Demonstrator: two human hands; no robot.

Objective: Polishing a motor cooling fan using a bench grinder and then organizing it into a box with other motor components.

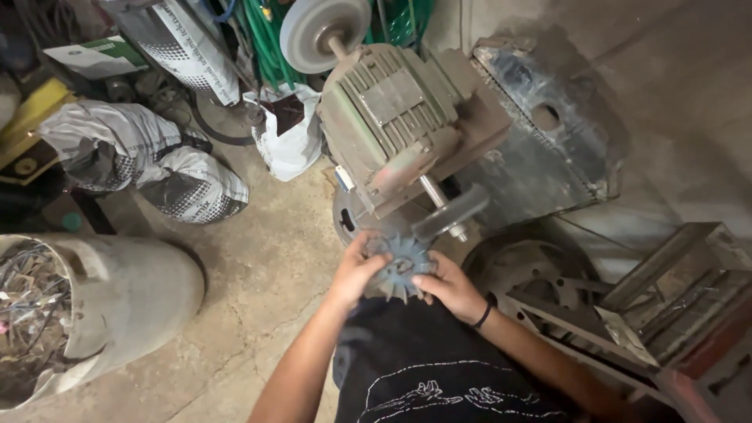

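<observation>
1. My left hand [356,270] is out in front of me, fingers spread and curled inward, thumb pointing up.
2. My right hand [450,286] sits just beside it, close enough that the fingertips of both nearly meet, knuckles up and fingers bent in a grip.
3. Both forearms are bare and run up from the bottom of the view, converging toward the hands.
4. My right wrist carries a thin dark band [483,315].
5. Both wrists are roughly straight.

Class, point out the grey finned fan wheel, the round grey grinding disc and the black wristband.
Grey finned fan wheel [398,270], head view, hub.
Round grey grinding disc [323,33], head view, face.
Black wristband [484,314], head view, strap.
</observation>
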